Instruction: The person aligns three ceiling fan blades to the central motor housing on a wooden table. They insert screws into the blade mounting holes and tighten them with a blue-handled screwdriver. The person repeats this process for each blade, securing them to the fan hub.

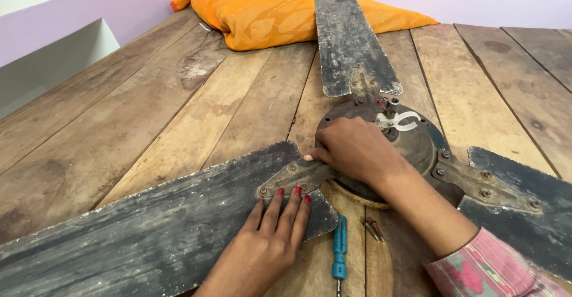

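The left hand (271, 237) lies flat, fingers spread, on the near fan blade (149, 237) by its edge, while the right hand (351, 148) curls over the blade bracket (295, 178), fingertips hidden.

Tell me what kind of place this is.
Probably a room in a home, used for a makeshift repair: lilac painted walls, a worn wooden plank platform bearing an orange pillow, and a dusty ceiling fan lying on the planks.
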